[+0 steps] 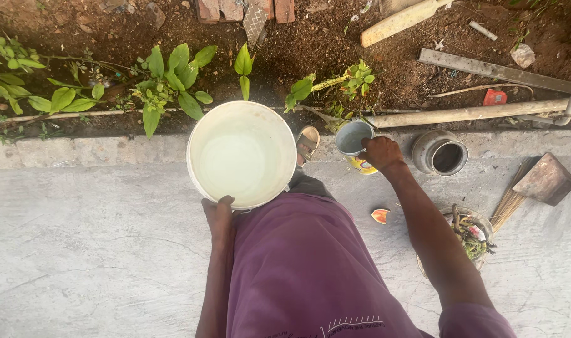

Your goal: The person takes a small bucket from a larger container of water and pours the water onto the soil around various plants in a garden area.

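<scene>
Running left to right: green leafy plants stand in the dark soil bed beyond the concrete kerb. The left hand grips the near rim of a round white plastic bucket, which holds pale water nearly to the brim. The right hand is closed round a small grey cup, held level near the plants, nothing pouring. A dark metal pot lies on its side at right. Judged: watering barely advanced.

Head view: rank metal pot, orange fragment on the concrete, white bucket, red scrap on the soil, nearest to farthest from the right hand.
From the right hand, which grips a small cup:
1. Metal pot, just to its right on the kerb.
2. Orange fragment, below it on the concrete.
3. White bucket, to its left, held by the left hand.
4. Red scrap, up right on the soil.
</scene>
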